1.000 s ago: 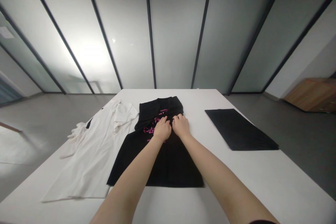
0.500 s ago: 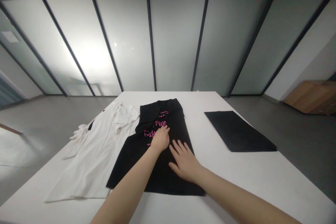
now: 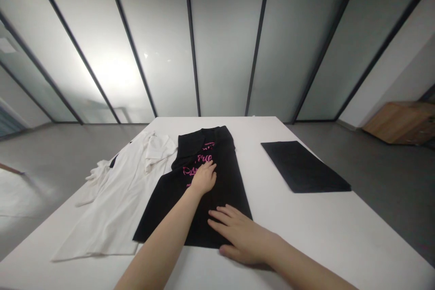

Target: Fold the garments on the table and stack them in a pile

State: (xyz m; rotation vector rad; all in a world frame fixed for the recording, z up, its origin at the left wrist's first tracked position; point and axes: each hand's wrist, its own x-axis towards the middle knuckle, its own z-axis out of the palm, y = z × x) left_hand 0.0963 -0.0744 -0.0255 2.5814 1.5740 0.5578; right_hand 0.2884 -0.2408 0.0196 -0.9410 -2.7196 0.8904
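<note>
A black T-shirt (image 3: 226,176) with pink lettering lies on the white table (image 3: 272,226), its far-left sleeve and side folded inward. My left hand (image 3: 205,178) rests on the shirt's middle, fingers stretched forward beside the lettering and covering part of it. Lower down, my right hand (image 3: 239,234) lies with fingers spread over the near right part of the shirt, close to its hem. Neither hand grips the cloth. Part of the near hem is hidden under my right hand and left forearm.
White garments (image 3: 112,208) lie loosely spread on the left, touching or nearly touching the black shirt. A flat, folded black cloth (image 3: 304,167) lies at the table's right edge. Beyond the far edge stand frosted glass panels (image 3: 224,45); a wooden cabinet (image 3: 401,122) is at right.
My right hand has slid toward me, from the shirt's right middle down to its near hem. My left hand stays on the lettering area. The view has shifted slightly.
</note>
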